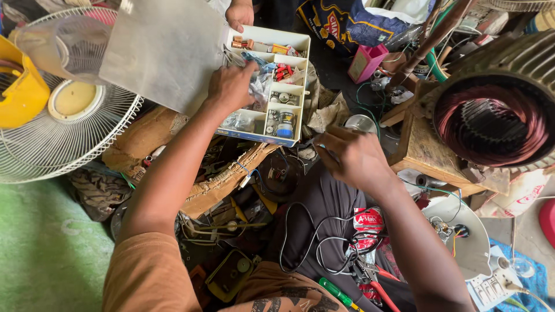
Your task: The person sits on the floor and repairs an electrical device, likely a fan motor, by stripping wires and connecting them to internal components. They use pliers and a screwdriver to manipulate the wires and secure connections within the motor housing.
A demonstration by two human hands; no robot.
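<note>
**Digging through the parts box again**

Everything here is placed relative to the white compartment box (292, 86), since that's the centre of it all.

Closest to me, well below the box, there's a green-handled screwdriver (338, 293) and a tangle of black wire (315, 234) lying on the dark cloth across my lap. Probably parked there so I can grab them without looking.

Just below and right of the box, my right hand (352, 156) is closed in a narrow pinch grip on something thin. It's too small to make out what it is; only a pale sliver shows at my fingertips.

My left hand (231, 86) is down inside the box, fingers curled into the middle compartments among crumpled little plastic bags (260, 89). I can't tell whether I've actually gripped anything or am just rummaging. The box sits tilted on the pile with its grey lid (165, 49) flipped open to the left, which keeps every compartment reachable. Someone else's hand (240, 14) holds the far edge, I'd guess to steady it.

No proper surface here, just floor clutter. Left of the box is a white fan guard (63, 138), and far right a big motor stator with copper windings (491, 124) sits on a wooden block (422, 150). A pink container (367, 62) sits beyond the box's right end.
</note>
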